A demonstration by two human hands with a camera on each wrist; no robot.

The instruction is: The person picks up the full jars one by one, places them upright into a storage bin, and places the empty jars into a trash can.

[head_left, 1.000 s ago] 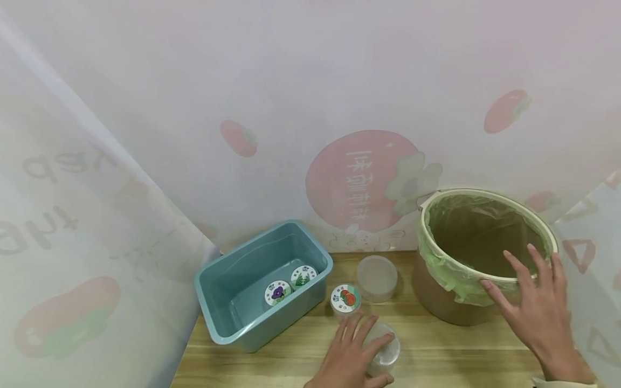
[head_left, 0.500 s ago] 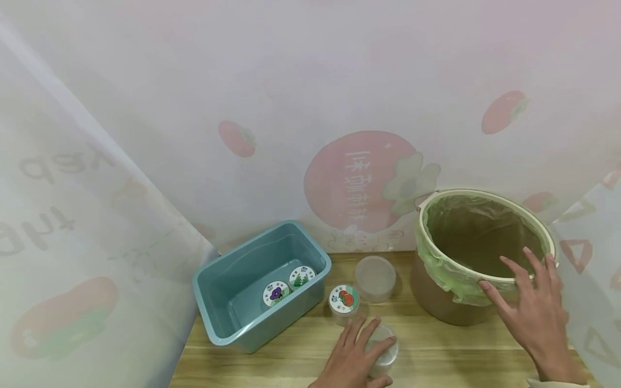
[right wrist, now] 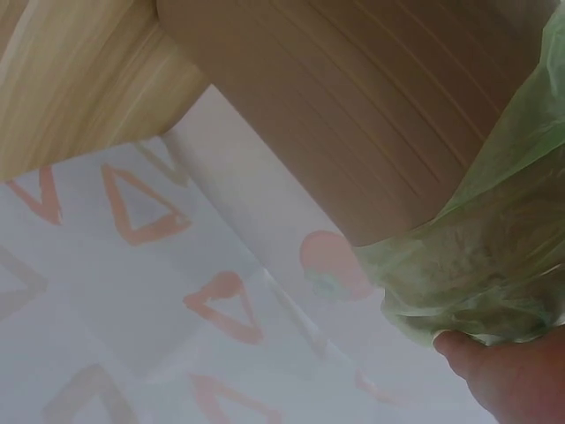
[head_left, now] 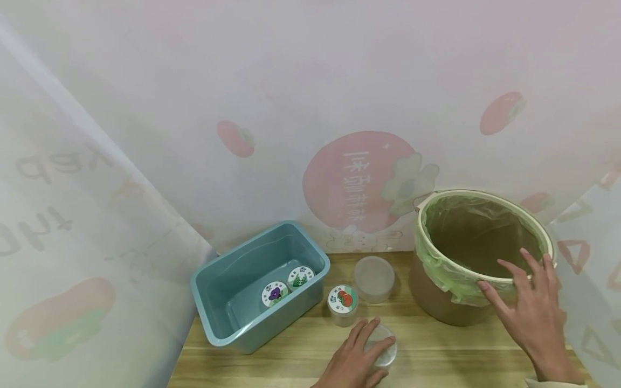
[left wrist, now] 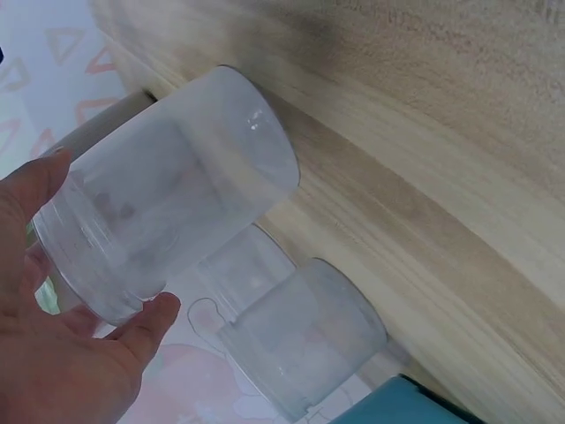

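My left hand [head_left: 351, 358] grips a clear plastic jar [head_left: 382, 350] near its top. In the left wrist view, thumb and fingertips lie on opposite sides of the held jar's upper end; whether its base touches the table I cannot tell. A small jar with a tomato-picture lid [head_left: 343, 304] stands just beyond that hand. Behind it is a wider translucent tub [head_left: 374, 278]. At the right my right hand [head_left: 536, 315] rests on the rim of a brown bin [head_left: 448, 310], its fingers spread out over the opening. The thumb touches the green bag [right wrist: 494, 283] lining the bin.
A blue-green plastic basin [head_left: 257, 328] stands at the left. Inside lie two jars with picture lids, one showing a purple flower [head_left: 275, 294], the other green leaves [head_left: 301, 277]. Printed white sheeting [head_left: 271, 183] walls in the wooden table [head_left: 436, 355] at the back and sides.
The left hand's fingers have drawn closer together on the clear jar, leaving more of the tomato-lid jar in sight. The right hand stays at the bin rim. The head view has shifted slightly.
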